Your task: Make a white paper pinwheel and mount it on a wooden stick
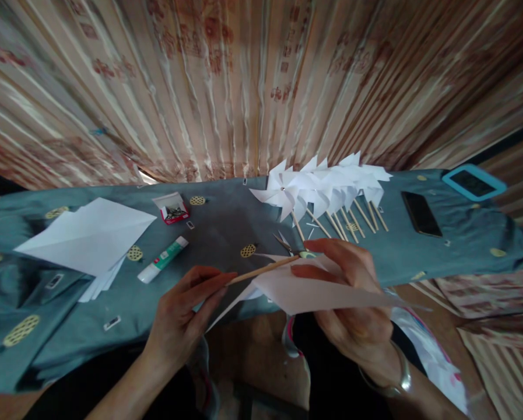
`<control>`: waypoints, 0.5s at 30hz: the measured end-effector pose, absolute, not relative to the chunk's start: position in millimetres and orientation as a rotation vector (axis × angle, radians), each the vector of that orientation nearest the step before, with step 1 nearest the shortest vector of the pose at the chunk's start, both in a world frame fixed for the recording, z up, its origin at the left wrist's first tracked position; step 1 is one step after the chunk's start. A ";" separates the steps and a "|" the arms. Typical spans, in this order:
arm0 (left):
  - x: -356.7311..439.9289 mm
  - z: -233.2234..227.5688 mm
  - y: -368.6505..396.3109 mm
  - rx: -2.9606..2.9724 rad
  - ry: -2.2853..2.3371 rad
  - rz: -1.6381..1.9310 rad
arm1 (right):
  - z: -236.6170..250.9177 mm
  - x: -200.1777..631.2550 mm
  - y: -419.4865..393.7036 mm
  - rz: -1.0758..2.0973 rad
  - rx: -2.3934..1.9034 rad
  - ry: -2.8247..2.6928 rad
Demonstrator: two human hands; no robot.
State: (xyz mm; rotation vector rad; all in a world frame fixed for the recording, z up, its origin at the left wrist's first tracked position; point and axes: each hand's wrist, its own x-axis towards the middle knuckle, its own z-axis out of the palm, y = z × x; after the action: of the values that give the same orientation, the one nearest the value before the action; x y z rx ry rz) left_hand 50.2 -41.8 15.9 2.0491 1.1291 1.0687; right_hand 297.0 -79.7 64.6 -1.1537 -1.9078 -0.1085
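A wooden stick (261, 269) runs between my hands, above the near edge of the table. My left hand (185, 315) pinches its left end between thumb and fingers. My right hand (353, 291) grips a white paper pinwheel (305, 291) at the stick's other end, fingers on both sides of the paper. The right end of the stick and the pinwheel's centre are partly hidden by paper and fingers. Just beyond lies a pair of scissors (284, 240), its handles partly covered by my right hand.
Several finished pinwheels (322, 186) overlap at the back of the cloth-covered table (226, 227). A glue stick (162, 259), a small red box of metal pieces (172, 209) and white paper sheets (90, 233) lie left. A phone (421, 213) and a blue-framed device (474, 181) lie right.
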 end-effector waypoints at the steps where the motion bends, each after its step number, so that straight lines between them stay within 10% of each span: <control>1: 50.0 15.9 -42.2 2.052 1.141 1.059 | 64.2 297.1 -79.8 -0.114 -1.156 -1.907; 15: 48.9 18.5 -43.4 2.056 1.165 1.009 | 60.4 297.5 -79.4 -0.099 -1.180 -1.916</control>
State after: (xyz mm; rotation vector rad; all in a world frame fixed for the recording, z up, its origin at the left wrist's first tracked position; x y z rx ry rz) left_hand 48.9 -43.4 18.5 2.0562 1.1654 1.0085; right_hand 297.5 -79.4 60.4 -1.1797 -1.9156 -0.0989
